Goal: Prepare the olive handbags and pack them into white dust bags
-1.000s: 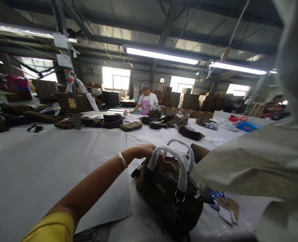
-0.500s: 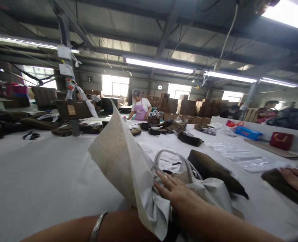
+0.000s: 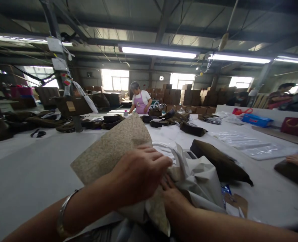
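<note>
Paper sheet at centre, apparently half gathered: crumpled toward four o'clock, broad flap toward ten not yet bunched. Left hand curled above, right hand at five o'clock; cannot tell either grip.

A big room has a dark grey metal roof. Long white tube lights shine under it. Bright, square glass windows sit in the grey back wall. Brown cardboard boxes are piled up near that wall. On the left stands a grey metal post with white papers. A wide white table fills the front.
</note>
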`<control>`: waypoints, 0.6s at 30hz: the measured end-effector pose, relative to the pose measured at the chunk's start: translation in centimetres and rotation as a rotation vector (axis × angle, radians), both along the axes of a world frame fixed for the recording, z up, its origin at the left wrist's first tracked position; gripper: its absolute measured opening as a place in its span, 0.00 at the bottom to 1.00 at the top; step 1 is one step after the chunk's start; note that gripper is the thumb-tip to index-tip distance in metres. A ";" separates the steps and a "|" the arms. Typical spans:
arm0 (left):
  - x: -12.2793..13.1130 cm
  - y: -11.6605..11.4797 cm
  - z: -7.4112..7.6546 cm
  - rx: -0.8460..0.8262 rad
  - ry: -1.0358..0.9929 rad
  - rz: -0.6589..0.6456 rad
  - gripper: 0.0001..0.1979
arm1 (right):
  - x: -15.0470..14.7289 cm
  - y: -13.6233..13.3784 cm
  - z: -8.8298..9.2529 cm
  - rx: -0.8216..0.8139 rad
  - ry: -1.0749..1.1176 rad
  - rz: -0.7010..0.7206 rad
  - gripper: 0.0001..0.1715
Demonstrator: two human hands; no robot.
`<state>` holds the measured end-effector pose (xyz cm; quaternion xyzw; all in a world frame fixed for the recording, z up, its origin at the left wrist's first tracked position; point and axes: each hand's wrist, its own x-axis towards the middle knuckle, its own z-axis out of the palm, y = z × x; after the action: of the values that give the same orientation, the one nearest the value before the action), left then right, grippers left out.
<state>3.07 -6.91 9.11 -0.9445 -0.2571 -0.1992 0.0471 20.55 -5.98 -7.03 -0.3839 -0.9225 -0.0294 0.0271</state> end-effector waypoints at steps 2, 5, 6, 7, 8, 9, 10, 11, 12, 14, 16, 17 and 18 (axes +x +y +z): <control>0.2 1.5 -1.4 -0.015 0.231 0.254 0.10 | 0.2 0.2 0.3 -0.033 -0.047 -0.004 0.32; -0.9 2.5 -4.7 -0.150 0.458 0.496 0.13 | 0.7 0.6 1.1 -0.081 -0.069 0.000 0.31; -1.7 2.7 -5.4 -0.183 0.487 0.515 0.14 | 0.8 0.7 1.3 -0.106 -0.061 0.020 0.31; -2.6 3.0 -5.9 -0.236 0.491 0.505 0.15 | 0.9 0.7 1.5 -0.133 -0.051 0.051 0.31; -3.6 3.5 -5.9 -0.338 0.478 0.480 0.16 | 1.0 0.7 1.6 -0.160 -0.036 0.085 0.31; -4.5 4.2 -5.7 -0.462 0.429 0.457 0.19 | 1.0 0.5 1.7 -0.188 -0.022 0.121 0.32; -5.3 5.1 -5.4 -0.602 0.340 0.438 0.24 | 0.9 0.4 1.8 -0.213 -0.010 0.149 0.31; -5.9 6.3 -5.0 -0.727 0.240 0.442 0.28 | 0.9 0.2 1.8 -0.233 -0.001 0.164 0.31; -6.3 7.6 -4.7 -0.714 0.122 0.516 0.30 | 0.7 0.0 1.8 -0.251 0.004 0.168 0.31; -6.1 10.3 -4.7 -0.624 -0.001 0.591 0.26 | 0.5 -0.3 1.9 -0.281 -0.002 0.160 0.30; -5.0 12.5 -5.9 -0.548 -0.033 0.575 0.17 | 0.2 -0.3 2.1 -0.293 -0.015 0.147 0.28; -4.4 13.2 -6.9 -0.553 -0.032 0.534 0.14 | 0.1 -0.3 2.2 -0.295 -0.021 0.141 0.27; -3.8 13.8 -8.0 -0.577 -0.028 0.488 0.12 | 0.1 -0.2 2.3 -0.297 -0.026 0.138 0.27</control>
<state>-0.74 6.85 1.10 -0.8271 -0.5205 -0.1147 -0.1782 20.64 -6.20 -4.73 -0.3190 -0.9411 0.1043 -0.0402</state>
